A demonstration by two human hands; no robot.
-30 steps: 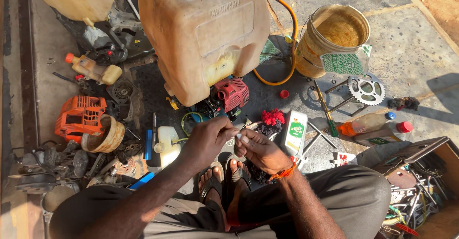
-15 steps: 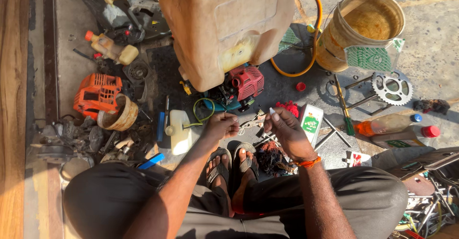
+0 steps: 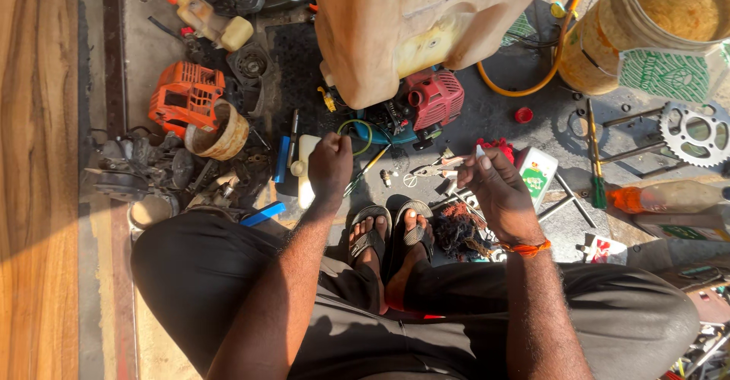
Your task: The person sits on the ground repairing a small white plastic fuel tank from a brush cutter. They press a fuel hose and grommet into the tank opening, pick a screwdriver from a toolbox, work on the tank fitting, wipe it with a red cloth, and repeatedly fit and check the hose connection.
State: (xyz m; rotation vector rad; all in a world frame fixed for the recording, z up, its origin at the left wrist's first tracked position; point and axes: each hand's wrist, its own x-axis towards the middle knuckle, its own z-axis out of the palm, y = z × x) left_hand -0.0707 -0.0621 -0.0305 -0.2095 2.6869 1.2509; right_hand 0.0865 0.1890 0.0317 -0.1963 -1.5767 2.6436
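The hands are drawing apart since a moment ago, when they were working close together over the small parts by the feet. Now the left hand (image 3: pixel 330 165) is sitting closed in a fist beside the green tube (image 3: pixel 356 128), apparently gripping something thin, though what exactly is hard to tell. The right hand (image 3: pixel 494 186) is lifting a small white piece (image 3: pixel 480 152), fingers (image 3: pixel 473 169) pinched together on it, just above the pliers (image 3: pixel 430 171) lying on the floor (image 3: pixel 494 114). This looks like mid-repair on the red engine (image 3: pixel 430 99); fitting the piece would call for a steady, precise hold.
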